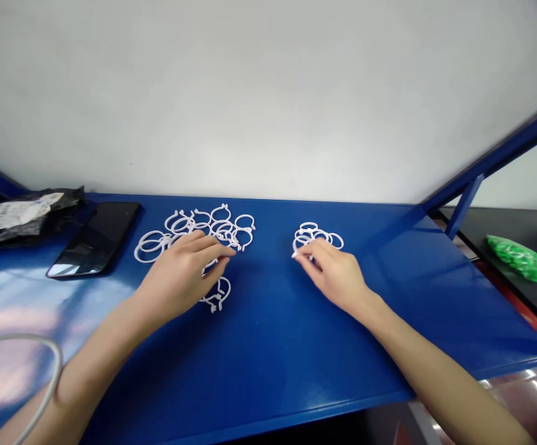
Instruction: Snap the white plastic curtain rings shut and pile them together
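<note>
On the blue tabletop (259,346) lies a loose pile of white plastic ring clips (220,213), round with small hooked ends. My left hand (185,272) hovers over the near side of this pile, hiding part of it. Its fingers are bent, and the thumb stands a little apart from the index finger with nothing seen between them. Farther right, a smaller group of ring clips (337,241) lies partly overlapping. At its near left edge, my right hand (333,272) is closed in a pinch on a white ring clip (295,254), whose far part overlaps the group.
Left of the pile is a black smartphone (99,238), beside a black plastic parcel (27,216) with a white label. A pale cable (57,364) loops over my left forearm. A white wall (268,99) rises behind. At right are a blue strut (465,204) and a bag of green pieces (521,259).
</note>
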Available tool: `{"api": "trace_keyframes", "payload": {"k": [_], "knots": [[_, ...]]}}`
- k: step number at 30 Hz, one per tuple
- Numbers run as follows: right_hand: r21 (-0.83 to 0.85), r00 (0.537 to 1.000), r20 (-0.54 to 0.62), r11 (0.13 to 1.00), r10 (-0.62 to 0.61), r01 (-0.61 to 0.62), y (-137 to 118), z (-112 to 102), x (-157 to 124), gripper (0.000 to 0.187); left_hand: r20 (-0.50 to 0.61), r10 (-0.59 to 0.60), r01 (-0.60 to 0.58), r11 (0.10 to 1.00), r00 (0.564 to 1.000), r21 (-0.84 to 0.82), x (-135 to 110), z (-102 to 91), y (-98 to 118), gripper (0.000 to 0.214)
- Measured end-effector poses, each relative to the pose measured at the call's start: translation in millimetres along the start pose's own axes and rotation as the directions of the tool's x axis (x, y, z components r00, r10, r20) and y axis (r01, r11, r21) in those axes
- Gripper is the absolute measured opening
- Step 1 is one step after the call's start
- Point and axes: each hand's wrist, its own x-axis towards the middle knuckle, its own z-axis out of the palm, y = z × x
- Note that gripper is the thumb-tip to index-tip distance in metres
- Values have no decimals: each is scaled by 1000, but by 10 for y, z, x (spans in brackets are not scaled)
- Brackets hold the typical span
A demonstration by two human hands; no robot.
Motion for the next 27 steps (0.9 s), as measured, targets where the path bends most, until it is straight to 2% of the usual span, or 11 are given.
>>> {"api": "trace_keyframes", "payload": {"k": [2,4,7,9,11,14,18,22,27], "knots": [[-130,992,-41,984,117,-122,137,-52,32,29,119,-50,46,998,992,37,-16,-84,-73,28],[-221,979,-47,953,201,-206,215,-92,51,32,250,-76,72,997,965,27,-45,-154,-103,28],[-257,970,-24,936,244,-242,193,-111,53,34,399,-57,75,997,915,-28,-93,-203,-115,27],[-234,974,6,947,227,-219,103,-99,39,34,445,-28,67,995,895,-72,-110,-188,-121,27],[-189,981,57,967,188,-174,-10,-72,16,33,449,-10,57,994,894,-92,-110,-147,-130,25],[-100,979,164,990,118,-102,-161,-19,-27,33,404,4,38,995,915,-97,-85,-102,-132,25],[47,967,253,998,27,-40,-264,38,-75,33,336,-11,69,984,942,-163,-49,-158,-55,22],[246,970,234,969,-59,0,-325,42,-94,32,264,-111,184,945,958,-270,-23,-196,121,16],[438,985,160,899,-66,-11,-425,30,-106,33,201,-185,254,876,962,-409,-19,-11,357,16]]}}
